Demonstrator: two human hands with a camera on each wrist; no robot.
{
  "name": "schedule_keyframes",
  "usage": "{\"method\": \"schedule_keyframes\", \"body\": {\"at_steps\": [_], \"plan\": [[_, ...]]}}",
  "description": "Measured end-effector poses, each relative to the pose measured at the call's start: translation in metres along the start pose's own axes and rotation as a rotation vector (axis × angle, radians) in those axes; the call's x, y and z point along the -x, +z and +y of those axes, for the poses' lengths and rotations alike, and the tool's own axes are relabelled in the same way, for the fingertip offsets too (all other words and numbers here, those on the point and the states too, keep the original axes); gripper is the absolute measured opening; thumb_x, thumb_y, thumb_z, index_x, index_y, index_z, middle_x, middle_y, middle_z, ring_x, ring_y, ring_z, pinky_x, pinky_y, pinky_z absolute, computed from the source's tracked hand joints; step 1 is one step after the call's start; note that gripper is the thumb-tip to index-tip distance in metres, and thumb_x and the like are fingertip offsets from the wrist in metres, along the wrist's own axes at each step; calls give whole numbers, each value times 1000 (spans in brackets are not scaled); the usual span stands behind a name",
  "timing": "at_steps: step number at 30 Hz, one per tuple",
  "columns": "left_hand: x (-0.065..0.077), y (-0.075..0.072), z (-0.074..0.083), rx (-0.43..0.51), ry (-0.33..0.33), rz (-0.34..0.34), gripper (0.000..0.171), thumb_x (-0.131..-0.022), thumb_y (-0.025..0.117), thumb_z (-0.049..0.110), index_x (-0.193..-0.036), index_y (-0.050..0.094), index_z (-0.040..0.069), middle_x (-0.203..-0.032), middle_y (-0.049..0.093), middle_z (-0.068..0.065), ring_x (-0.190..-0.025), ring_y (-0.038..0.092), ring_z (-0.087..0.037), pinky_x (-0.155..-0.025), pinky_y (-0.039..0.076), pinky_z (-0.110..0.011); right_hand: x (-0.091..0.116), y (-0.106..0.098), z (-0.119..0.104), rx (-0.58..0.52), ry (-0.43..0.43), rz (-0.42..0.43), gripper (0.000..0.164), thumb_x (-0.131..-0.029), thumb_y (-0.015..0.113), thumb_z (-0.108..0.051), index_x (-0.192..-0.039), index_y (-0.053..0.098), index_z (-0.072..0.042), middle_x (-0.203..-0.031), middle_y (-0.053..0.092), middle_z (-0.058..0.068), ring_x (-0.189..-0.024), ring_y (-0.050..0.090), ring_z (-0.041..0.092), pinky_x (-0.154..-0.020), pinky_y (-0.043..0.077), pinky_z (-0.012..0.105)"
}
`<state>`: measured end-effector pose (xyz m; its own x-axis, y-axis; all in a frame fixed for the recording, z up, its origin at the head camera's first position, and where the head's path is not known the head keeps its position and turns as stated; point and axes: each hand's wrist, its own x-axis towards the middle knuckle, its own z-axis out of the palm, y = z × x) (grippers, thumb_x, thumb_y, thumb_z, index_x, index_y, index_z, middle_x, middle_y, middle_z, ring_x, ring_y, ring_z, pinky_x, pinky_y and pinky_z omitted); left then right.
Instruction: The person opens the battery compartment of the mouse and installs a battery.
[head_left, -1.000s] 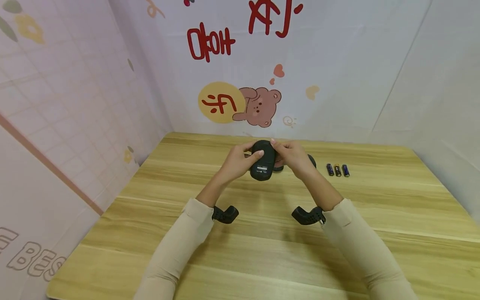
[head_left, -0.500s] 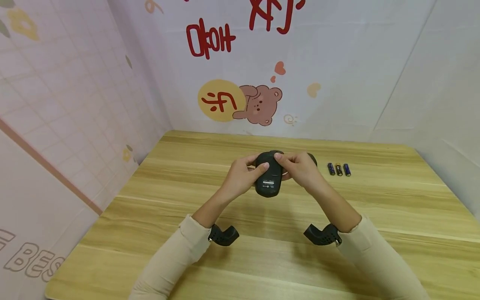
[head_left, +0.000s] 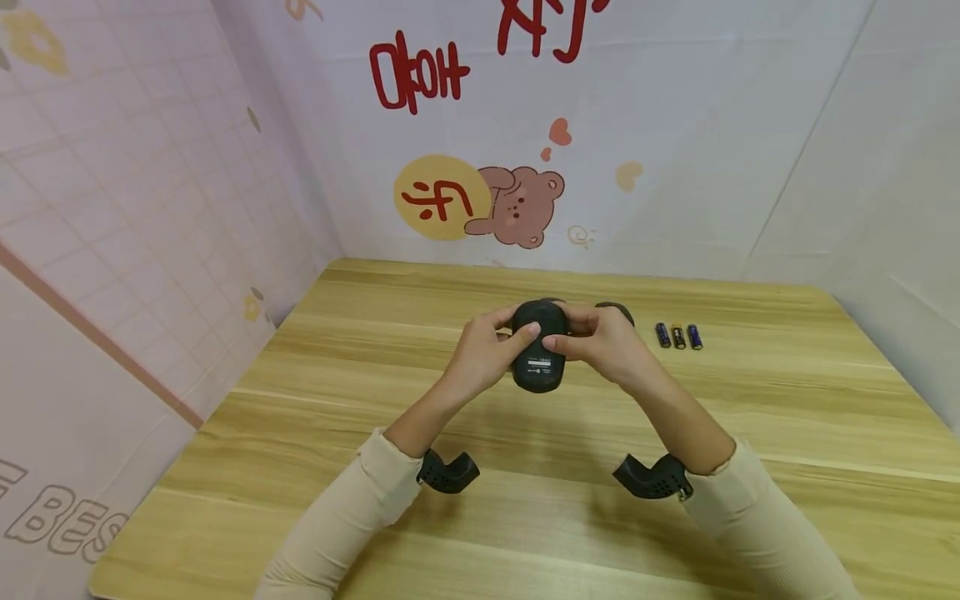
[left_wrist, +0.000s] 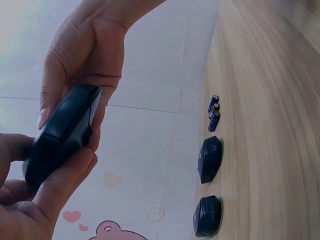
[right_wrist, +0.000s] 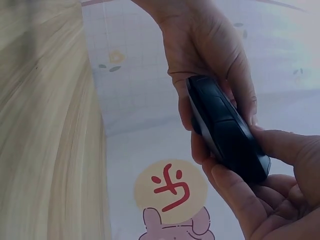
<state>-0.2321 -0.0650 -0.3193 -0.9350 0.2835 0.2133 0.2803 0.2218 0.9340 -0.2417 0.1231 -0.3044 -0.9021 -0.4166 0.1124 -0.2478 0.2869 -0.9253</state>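
Note:
Both hands hold a black computer mouse [head_left: 538, 368] above the table, its underside with a white label turned toward the head camera. My left hand [head_left: 480, 357] grips it along the left edge, thumb lying on the underside. From the opposite side, my right hand [head_left: 611, 346] grips the right edge, its thumb pressing the underside close to the left thumb. The right wrist view shows the mouse [right_wrist: 227, 130] edge-on between both hands, fingers beneath and thumbs on the other face.
Two more black mice, a nearer one [left_wrist: 210, 159] and another [left_wrist: 207, 216], rest on the wooden table [head_left: 750, 417]. Three small batteries [head_left: 678, 336] stand in a row on the right. A printed white backdrop [head_left: 675, 100] rises behind the table.
The hands have brought the mouse lower and nearer the body. My right thumb has slid from the mouse's top end down onto the middle of its underside.

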Motion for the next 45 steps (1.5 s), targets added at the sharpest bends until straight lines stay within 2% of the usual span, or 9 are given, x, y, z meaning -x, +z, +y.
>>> {"method": "schedule_keyframes", "body": {"at_steps": [4,11,22,26,30,33,37,43,45], "plan": [[0,0,1,4,-9,-5,41,-93,58,21,-130,53,5,-103,63,-12,-77,67,-16,-61,57,-30,0,-1,2,-15,-2,-14,54,-87,64,-8,-135,42,5,-117,57,25,-96,63,28,-76,55,32],[-1,3,3,13,-14,-17,39,-93,58,18,-129,53,3,-98,61,-13,-76,67,-18,-60,57,-29,0,-4,2,29,8,38,37,-88,63,-9,-120,57,9,-103,63,23,-85,66,22,-71,56,33],[-1,4,7,29,-61,-29,40,-93,58,16,-130,51,3,-102,61,-17,-81,67,-24,-60,57,-30,1,-5,0,2,18,51,36,-89,63,-11,-118,58,10,-100,63,21,-82,65,17,-71,56,31],[7,4,26,3,-65,-32,38,-94,56,11,-129,51,-3,-101,62,-20,-84,67,-26,-62,57,-30,1,-6,-1,2,21,67,34,-90,62,-11,-116,59,10,-101,61,21,-82,65,17,-71,56,31],[7,4,25,16,-49,-28,37,-93,56,13,-128,53,-1,-100,63,-18,-81,67,-23,-62,57,-30,1,-6,-3,10,33,73,35,-91,60,-12,-116,59,11,-104,62,24,-81,66,19,-72,56,31],[0,5,8,33,-39,-28,37,-93,58,17,-127,55,3,-100,64,-15,-79,67,-19,-61,57,-30,1,-4,-4,62,41,89,37,-92,59,-16,-118,57,11,-103,63,25,-79,67,21,-71,56,33],[0,6,7,20,-37,-23,36,-92,59,17,-126,56,3,-101,64,-14,-80,67,-19,-60,57,-30,0,-2,-5,124,47,105,40,-93,58,-20,-119,56,11,-98,65,23,-78,67,23,-69,56,34],[1,6,7,14,-45,-23,39,-93,58,17,-129,54,5,-101,65,-14,-80,67,-18,-60,57,-30,-1,-2,-4,97,46,111,38,-94,56,-19,-116,57,12,-99,64,24,-80,67,24,-68,56,31],[2,6,7,17,-44,-23,40,-93,58,18,-130,53,5,-101,65,-14,-80,67,-18,-60,57,-30,-2,-1,-4,106,45,122,39,-94,56,-20,-116,58,12,-100,64,24,-83,66,26,-70,56,33]]}}
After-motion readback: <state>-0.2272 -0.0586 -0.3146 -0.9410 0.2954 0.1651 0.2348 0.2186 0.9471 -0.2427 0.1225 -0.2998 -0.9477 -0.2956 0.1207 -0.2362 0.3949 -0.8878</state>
